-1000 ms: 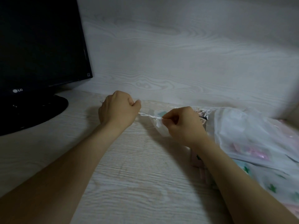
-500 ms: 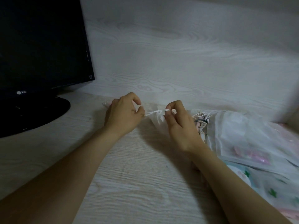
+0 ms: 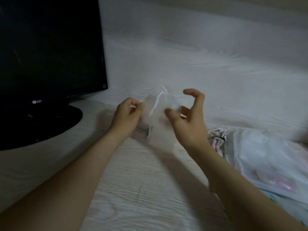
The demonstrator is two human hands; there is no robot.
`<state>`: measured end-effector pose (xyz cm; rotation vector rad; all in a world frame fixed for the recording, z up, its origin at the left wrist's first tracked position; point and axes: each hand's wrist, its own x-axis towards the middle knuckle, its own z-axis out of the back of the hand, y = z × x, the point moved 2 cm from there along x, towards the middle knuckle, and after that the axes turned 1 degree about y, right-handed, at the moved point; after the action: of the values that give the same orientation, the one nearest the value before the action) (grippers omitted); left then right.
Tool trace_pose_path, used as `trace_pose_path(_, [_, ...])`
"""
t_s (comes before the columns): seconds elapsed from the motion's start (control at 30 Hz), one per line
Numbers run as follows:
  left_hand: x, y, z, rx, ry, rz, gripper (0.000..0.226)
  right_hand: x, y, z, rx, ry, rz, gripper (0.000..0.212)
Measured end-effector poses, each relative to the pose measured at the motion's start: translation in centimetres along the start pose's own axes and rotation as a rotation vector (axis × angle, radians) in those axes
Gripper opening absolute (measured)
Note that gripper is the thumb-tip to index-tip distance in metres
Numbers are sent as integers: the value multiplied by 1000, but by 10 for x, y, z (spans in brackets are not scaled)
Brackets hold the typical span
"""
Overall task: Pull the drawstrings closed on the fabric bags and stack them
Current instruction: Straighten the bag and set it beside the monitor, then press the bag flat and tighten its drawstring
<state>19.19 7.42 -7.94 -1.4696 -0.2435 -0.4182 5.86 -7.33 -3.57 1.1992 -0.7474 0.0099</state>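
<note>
The left hand (image 3: pixel 128 112) pinches a sheer white bag (image 3: pixel 156 127) (blurred), the right hand (image 3: pixel 188 119) loosely spread beside it.

Held sheer bag (image 3: pixel 158 120) motion-blurred; contents unreadable, faint pink smear only. Fingertips of left hand (image 3: pixel 128 114) indistinct at bag's edge. Contact of right hand (image 3: pixel 188 125) with bag: cannot tell. At left, monitor (image 3: pixel 50 55) cut by left and top edges. At right, bag pile (image 3: pixel 266 157) cut by right edge, partly behind right forearm.
</note>
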Motion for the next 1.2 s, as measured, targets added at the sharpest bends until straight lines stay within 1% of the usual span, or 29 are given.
trace_pose_path(0.07, [4,3,8,93,-93,-49,19,13,-6,-14,-261,12,149,33])
trace_pose_path(0.1, [6,7,13,141,-150,-70,20,20,-11,-22,-360,11,173,28])
trace_pose_path(0.17, [7,11,23,284,-291,-109,19,30,-22,-40,-464,36,143,27])
trace_pose_path(0.23, [9,15,31,415,-413,-116,14,37,-34,-56,-520,101,93,35])
trace_pose_path(0.3, [14,20,35,421,-447,-92,9,44,-48,-70,-597,182,75,49])
trace_pose_path(0.37, [18,27,34,415,-430,-107,9,49,-62,-80,-643,278,55,62])
trace_pose_path(0.4, [19,30,32,459,-412,-116,13,48,-68,-82,-658,331,40,67])
trace_pose_path(0.47, [20,34,29,635,-365,-65,21,48,-83,-87,-715,419,14,73])
trace_pose_path(0.5, [19,33,28,723,-343,-26,24,47,-90,-88,-771,435,7,73])
trace_pose_path(0.57, [17,28,26,838,-285,2,29,44,-95,-88,-850,401,16,67])
trace_pose_path(0.67, [14,27,20,971,-128,28,22,39,-89,-89,-855,313,120,47])
trace_pose_path(0.7, [14,29,18,1003,-71,51,21,38,-89,-89,-850,314,124,41])
trace_pose_path(0.73, [14,31,17,1015,-31,70,21,37,-86,-90,-854,330,104,41])
trace_pose_path(0.83, [15,33,17,997,25,78,25,33,-82,-90,-850,381,60,60])
trace_pose_path(0.9, [14,32,16,992,64,47,25,33,-79,-87,-808,378,49,63])
trace_pose_path(0.97, [11,30,14,972,85,-24,29,34,-78,-84,-739,332,15,54])
trace_pose_path(1.03, [7,27,12,915,56,-112,35,35,-74,-79,-666,230,3,49])
trace_pose_path(1.1, [4,24,9,855,30,-207,33,39,-64,-74,-609,129,8,43])
trace_pose_path(1.13, [3,23,6,816,52,-248,31,41,-58,-71,-586,91,19,40])
trace_pose_path(1.2, [-2,22,-1,730,162,-308,29,45,-40,-65,-551,50,38,34])
